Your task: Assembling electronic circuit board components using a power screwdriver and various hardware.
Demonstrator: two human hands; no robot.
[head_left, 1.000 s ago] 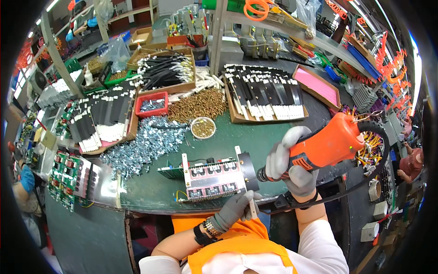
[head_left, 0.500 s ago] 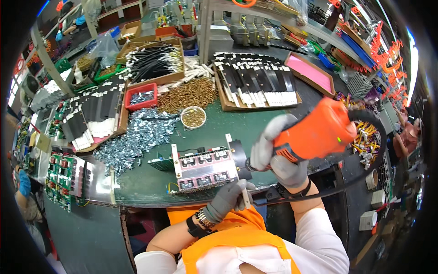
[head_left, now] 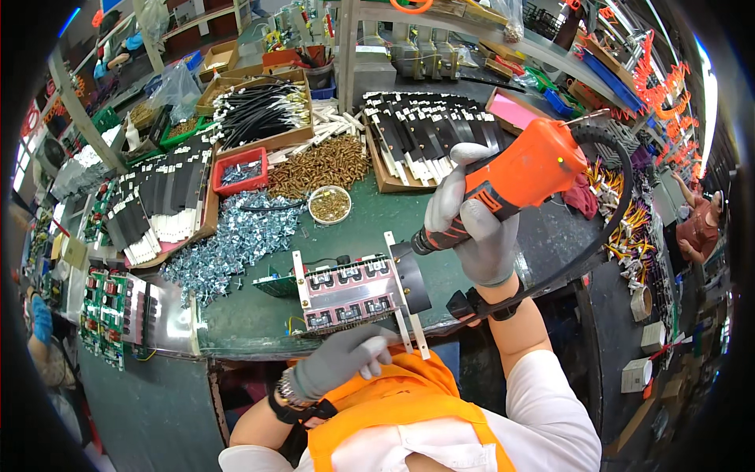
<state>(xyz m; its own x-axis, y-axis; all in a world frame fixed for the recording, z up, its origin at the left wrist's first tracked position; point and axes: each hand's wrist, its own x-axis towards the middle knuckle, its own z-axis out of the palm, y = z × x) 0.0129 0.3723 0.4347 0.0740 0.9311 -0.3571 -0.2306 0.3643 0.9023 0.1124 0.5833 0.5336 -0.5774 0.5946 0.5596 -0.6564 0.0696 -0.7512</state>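
My right hand (head_left: 484,228), in a grey glove, grips an orange electric screwdriver (head_left: 523,177) with a black nose. Its nose hangs just right of the top of the circuit board assembly (head_left: 350,291), near a curved black sheet (head_left: 413,279) on that side. Silver plate and rows of black parts show on the assembly's face. White strips (head_left: 420,338) stick out past the bench's front edge at its lower right corner. My left hand (head_left: 346,362), also gloved, is beside that corner with its fingers curled inward; whatever is in them, if anything, is hidden.
Silver clips (head_left: 236,236) lie heaped at left, beside brass fittings (head_left: 322,169) and a round tub of small parts (head_left: 329,204). Boxes of black-and-white strips (head_left: 429,130) stand behind. A black cable (head_left: 582,252) loops right of my arm. Another person (head_left: 700,228) is at far right.
The screwdriver has risen a little and its nose has come away from the black sheet. My left hand has let go of a white strip and shifted left.
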